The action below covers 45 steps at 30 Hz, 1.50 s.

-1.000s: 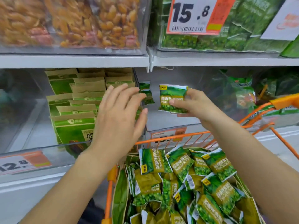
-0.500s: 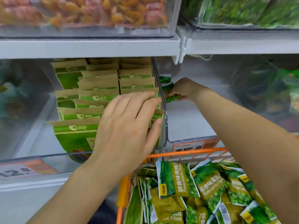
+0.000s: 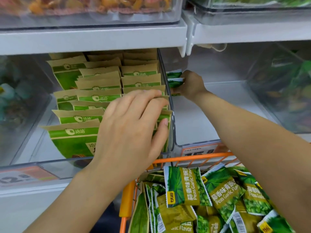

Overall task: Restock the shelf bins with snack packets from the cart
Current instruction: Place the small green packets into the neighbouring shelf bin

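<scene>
Two hands work apart: right hand (image 3: 191, 84) clamps green packets (image 3: 175, 79) against bin divider (image 3: 169, 98); left hand (image 3: 133, 126), fingers straight, presses kraft pouches (image 3: 101, 96) at 9 o'clock.

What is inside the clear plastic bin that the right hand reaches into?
Inside the clear plastic bin, the right hand holds small green pea packets against its left wall; the hand covers how many.

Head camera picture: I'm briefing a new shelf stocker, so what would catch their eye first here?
Probably the orange cart at bottom right, heaped with green pea packets. Next, the right hand, deep in the nearly bare middle bin, holding a green packet against its left wall. The left hand rests on the brown-topped bags that fill the neighbouring bin.
</scene>
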Available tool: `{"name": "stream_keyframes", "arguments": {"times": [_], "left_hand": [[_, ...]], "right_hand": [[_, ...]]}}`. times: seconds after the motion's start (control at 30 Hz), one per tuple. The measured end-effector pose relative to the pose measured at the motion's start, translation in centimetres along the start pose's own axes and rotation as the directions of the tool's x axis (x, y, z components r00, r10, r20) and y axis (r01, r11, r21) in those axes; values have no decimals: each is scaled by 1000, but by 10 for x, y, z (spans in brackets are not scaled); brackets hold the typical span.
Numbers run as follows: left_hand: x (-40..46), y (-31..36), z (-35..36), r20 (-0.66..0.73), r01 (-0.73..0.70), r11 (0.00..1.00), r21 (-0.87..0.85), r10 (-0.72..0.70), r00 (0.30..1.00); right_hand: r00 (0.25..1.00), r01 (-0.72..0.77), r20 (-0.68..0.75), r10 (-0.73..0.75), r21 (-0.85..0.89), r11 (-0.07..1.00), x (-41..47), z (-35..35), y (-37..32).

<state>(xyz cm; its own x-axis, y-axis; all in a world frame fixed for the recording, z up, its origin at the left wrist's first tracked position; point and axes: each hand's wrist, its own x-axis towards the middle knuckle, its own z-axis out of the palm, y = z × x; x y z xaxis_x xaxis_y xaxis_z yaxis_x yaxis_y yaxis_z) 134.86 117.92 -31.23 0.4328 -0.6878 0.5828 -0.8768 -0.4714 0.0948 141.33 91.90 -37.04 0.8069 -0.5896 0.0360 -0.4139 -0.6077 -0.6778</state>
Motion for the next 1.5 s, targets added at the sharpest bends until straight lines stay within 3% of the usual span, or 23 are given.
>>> {"name": "stream_keyframes", "arguments": {"times": [0.2,0.33,0.47,0.57,0.67,0.73,0.83,0.93,1.0,1.13,1.27,1.4,1.5], "left_hand": [[-1,-1,-2,10,-11,1000,-6,11,1000],[-1,0,-4,22,-4,1000,-10,5,1000],[-2,0,-4,1,-29,1000,-7,29,1000],[-6,6,-6,-90,-79,997,3,79,993],[-13,25,-12,-168,-155,985,-80,140,976],[-22,37,-16,-82,-210,948,-240,196,977],[-40,49,-15,196,-219,906,-363,304,932],[-54,58,-1,557,-197,951,-240,301,774],[-57,59,3,625,-206,964,-169,266,734],[-54,55,8,580,-258,955,-145,293,760],[-52,56,1,467,-363,915,-178,403,787],[-42,44,-18,137,-317,834,-451,416,899],[-40,42,-19,-62,-312,704,-638,357,932]], "right_hand": [[990,-142,45,137,138,980,1,0,5],[988,-154,28,152,105,982,-6,-10,-3],[979,-205,53,198,201,958,-32,-41,-27],[991,-96,-61,119,296,950,-83,-75,-44],[994,43,-109,-24,179,983,-156,-100,-54],[998,49,-41,-50,-24,999,-198,-110,-56],[986,33,163,40,-422,906,-240,-111,-42],[954,23,279,107,-427,904,-262,-103,-23],[947,-25,298,121,-308,951,-270,-101,-12],[942,-127,311,127,-22,992,-273,-98,-2],[957,-175,248,149,87,981,-271,-94,-5],[975,-176,165,148,171,970,-274,-95,-10],[925,-320,331,184,421,849,-277,-100,-19]]}}
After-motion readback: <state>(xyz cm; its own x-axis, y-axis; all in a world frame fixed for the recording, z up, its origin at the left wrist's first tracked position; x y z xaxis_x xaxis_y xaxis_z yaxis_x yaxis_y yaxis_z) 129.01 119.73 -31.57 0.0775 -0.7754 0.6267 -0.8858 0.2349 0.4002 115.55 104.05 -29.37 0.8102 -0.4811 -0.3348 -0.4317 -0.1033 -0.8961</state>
